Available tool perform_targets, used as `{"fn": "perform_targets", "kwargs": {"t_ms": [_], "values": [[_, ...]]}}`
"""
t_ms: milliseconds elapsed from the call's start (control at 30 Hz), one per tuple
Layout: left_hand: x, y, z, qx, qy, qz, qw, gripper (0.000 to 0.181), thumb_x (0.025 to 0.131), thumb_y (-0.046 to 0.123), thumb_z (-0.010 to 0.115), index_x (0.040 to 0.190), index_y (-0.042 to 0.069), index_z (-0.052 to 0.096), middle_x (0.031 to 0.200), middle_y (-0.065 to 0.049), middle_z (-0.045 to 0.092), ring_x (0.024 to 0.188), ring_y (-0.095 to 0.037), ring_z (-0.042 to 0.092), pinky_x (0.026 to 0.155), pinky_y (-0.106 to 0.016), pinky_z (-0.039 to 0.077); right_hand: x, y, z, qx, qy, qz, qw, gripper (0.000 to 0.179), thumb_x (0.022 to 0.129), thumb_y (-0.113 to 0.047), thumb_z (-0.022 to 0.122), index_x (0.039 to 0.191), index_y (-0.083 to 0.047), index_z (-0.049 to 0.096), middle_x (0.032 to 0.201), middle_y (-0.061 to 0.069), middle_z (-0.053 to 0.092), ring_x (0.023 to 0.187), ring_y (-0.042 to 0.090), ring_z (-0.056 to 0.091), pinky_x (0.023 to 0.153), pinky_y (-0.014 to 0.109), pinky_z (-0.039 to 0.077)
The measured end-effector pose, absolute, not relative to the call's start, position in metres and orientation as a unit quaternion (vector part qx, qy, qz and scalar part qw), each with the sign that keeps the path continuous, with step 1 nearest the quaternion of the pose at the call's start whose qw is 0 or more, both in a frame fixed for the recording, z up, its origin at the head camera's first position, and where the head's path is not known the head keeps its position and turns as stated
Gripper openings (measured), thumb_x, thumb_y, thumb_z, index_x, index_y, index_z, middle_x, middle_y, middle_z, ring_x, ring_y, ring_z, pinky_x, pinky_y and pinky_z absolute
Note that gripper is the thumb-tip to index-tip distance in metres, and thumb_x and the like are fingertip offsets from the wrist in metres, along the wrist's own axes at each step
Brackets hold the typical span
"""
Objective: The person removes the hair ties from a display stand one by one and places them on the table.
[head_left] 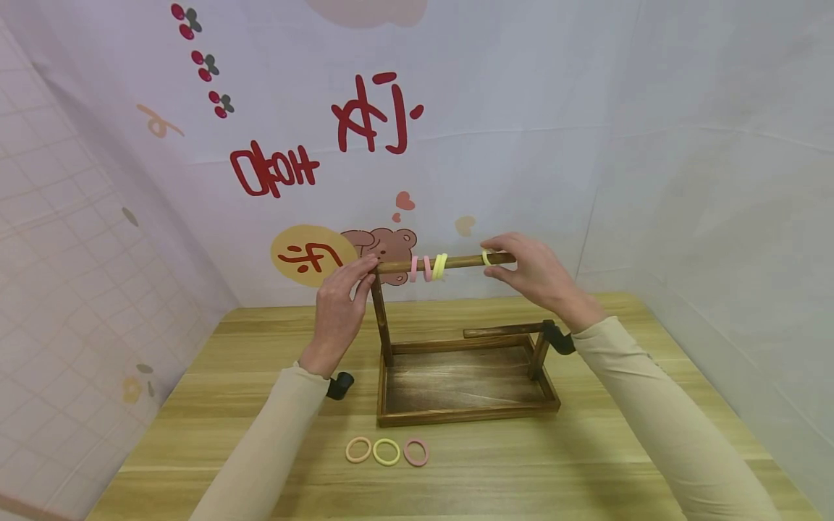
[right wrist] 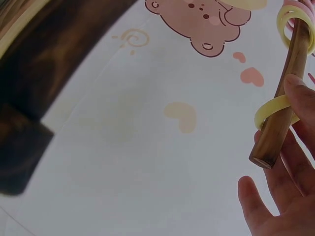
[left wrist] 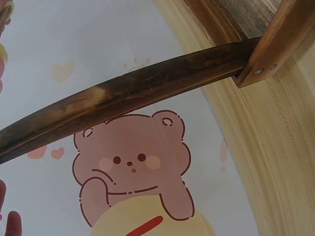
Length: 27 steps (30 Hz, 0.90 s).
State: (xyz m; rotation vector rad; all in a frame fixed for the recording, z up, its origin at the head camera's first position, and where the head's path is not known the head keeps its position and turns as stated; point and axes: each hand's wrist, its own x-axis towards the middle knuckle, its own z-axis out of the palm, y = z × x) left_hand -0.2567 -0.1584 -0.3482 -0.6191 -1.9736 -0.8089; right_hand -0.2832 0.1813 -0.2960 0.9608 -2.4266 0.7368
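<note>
A brown wooden stand has a tall left post (head_left: 381,318) and an upper bar (head_left: 465,262) reaching right to a free end. My left hand (head_left: 340,304) holds the corner where post and bar meet, fingers over the top and thumb beneath. With thumb and fingers, my right hand (head_left: 531,271) pinches a yellow ring (right wrist: 272,109), which encircles the bar close to its free end. Farther left along that bar hang two pink rings (head_left: 413,268) and a pair of yellow rings (head_left: 439,267) side by side.
The stand's tray base (head_left: 465,416) sits on the wooden table (head_left: 260,405). A lower bar (head_left: 498,331) runs left from a short right post (head_left: 539,354). In front lie an orange ring (head_left: 357,461), a yellow ring (head_left: 386,463) and a pink ring (head_left: 416,464). Printed cloth hangs behind.
</note>
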Motion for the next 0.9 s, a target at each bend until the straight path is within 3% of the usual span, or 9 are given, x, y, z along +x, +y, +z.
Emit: {"fn": "perform_targets", "kwargs": {"t_ms": [900], "values": [[-0.257,-0.1577,-0.3492,-0.257,-0.787,-0.331,0.453,0.029,0.093,0.0,0.074,0.123,-0.001,0.074,0.126,-0.013,0.073,0.115,-0.035,0.069,0.1,-0.051,0.054,-0.2818,0.1903,-0.2943,0.326,-0.884,0.245,0.229,0.045,0.089,-0.008,0.083,0.129,0.001,0.068,0.125,0.016,0.07,0.11,0.033,0.068,0.099,0.053,0.051]]}}
